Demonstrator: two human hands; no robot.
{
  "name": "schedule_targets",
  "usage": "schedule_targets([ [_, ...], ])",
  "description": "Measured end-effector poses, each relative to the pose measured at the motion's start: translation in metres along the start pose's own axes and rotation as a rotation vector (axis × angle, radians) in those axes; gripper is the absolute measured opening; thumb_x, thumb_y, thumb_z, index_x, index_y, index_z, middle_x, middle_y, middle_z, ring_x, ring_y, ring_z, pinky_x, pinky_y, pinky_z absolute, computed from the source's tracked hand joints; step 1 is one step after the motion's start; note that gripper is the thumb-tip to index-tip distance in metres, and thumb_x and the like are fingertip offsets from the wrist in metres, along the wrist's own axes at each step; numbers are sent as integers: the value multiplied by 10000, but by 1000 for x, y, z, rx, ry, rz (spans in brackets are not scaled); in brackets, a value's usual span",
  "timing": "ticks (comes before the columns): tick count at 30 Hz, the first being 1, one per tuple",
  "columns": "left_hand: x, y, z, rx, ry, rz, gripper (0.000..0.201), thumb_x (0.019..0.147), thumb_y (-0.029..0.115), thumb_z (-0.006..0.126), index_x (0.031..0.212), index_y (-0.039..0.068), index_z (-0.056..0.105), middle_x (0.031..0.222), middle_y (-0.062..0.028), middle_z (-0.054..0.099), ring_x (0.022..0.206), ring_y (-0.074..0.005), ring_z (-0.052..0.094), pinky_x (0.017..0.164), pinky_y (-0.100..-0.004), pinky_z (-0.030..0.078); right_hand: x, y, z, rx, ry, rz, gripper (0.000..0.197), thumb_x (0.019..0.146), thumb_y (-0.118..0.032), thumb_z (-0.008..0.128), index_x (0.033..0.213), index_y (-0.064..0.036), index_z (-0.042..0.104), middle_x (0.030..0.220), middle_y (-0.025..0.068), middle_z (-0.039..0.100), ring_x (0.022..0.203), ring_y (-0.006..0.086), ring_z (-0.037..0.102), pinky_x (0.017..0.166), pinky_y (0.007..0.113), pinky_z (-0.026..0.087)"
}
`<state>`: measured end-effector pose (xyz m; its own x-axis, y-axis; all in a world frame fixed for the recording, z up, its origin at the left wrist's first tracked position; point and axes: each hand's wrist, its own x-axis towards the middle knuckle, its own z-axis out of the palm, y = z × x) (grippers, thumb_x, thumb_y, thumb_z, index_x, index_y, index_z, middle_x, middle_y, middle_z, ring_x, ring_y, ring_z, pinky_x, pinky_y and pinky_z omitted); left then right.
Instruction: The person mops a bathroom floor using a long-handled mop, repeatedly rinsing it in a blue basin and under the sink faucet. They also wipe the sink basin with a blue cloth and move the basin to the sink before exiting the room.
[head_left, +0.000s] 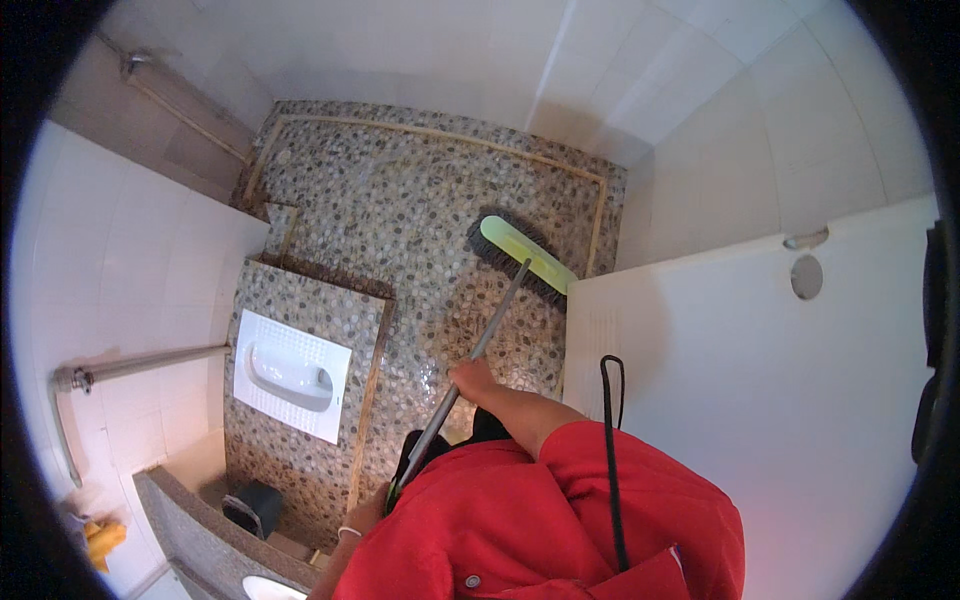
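1. pebbled floor (420, 190) fills a small washroom, seen from above, with white tiled walls on every side.
2. right hand (470, 377) is wrapped around the middle of a grey broom handle (490, 325).
3. left hand (365, 515) sits at the handle's lower end, near a green grip; it seems closed on it, though a red sleeve (520, 520) hides part of it.
4. broom head (525, 255), lime green with dark bristles, rests on the floor near the far right corner, just beside a white partition (750, 400).
5. white squat toilet (290, 373) is set in a raised step at left, well apart from the broom.
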<state>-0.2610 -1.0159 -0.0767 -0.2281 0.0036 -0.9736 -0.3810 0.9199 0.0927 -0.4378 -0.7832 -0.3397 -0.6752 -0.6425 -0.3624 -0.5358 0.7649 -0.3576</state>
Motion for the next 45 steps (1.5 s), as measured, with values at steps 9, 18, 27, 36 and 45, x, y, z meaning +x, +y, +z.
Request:
schedule_targets([
  [9, 44, 31, -248, 270, 305, 269, 658, 809, 275, 637, 1379, 132, 340, 908, -227, 652, 851, -392, 632, 741, -476, 493, 137, 71, -96, 121, 17, 293, 192, 637, -139, 772, 720, -86, 608, 810, 132, 580, 867, 324, 573, 711, 478, 470],
  [18, 46, 66, -483, -1058, -377, 811, 609, 920, 318, 543, 1422, 57, 319, 1147, -176, 604, 923, -216, 641, 696, -288, 522, 221, 160, -174, 362, 527, 422, 170, 681, -105, 744, 804, -89, 627, 829, 128, 591, 810, 332, 574, 696, 490, 464],
  [27, 97, 159, -562, -871, 325, 1401, 218, 788, 185, 707, 944, 49, 637, 929, -90, 623, 975, -261, 585, 981, -453, 394, 304, 207, -216, 461, 566, 413, 205, 644, -67, 734, 814, -107, 628, 811, 107, 608, 765, 323, 575, 675, 500, 448],
  [36, 102, 151, -725, -1065, 510, 1205, 159, 759, 71, 651, 699, 84, 504, 735, -60, 555, 799, -214, 564, 940, -461, 419, 455, 186, -293, 558, 711, 388, 102, 628, -93, 708, 660, -100, 611, 656, 108, 573, 638, 339, 548, 616, 450, 443],
  [45, 31, 34, -793, -1175, 882, 1107, 255, 738, 108, 698, 639, 99, 463, 679, -67, 555, 727, -202, 550, 880, -414, 455, 616, 57, -346, 706, 487, -8, 62, 657, -65, 644, 697, -84, 600, 673, 99, 586, 714, 326, 559, 654, 412, 431],
])
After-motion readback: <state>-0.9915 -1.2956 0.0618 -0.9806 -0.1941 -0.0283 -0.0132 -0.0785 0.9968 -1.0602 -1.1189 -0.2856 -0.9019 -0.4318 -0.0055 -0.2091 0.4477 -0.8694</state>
